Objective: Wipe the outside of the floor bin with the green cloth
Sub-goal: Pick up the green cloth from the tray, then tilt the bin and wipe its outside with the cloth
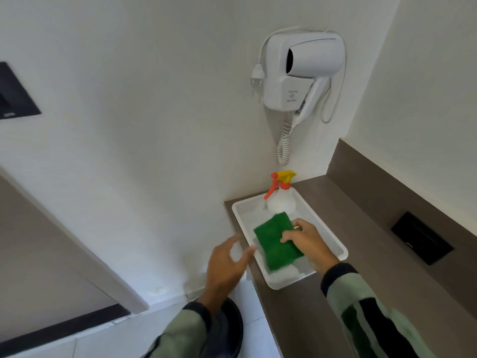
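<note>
Lower centre, the right hand [308, 242] pinches the soft, light green cloth [277, 241] by its edge; the left hand [227, 264] hovers spread.

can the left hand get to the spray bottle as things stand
Probably yes. The left hand hovers open at the tray's near left edge, and the spray bottle stands upright at the far end. The cloth and right hand lie to the right, leaving the tray's left side free.
</note>
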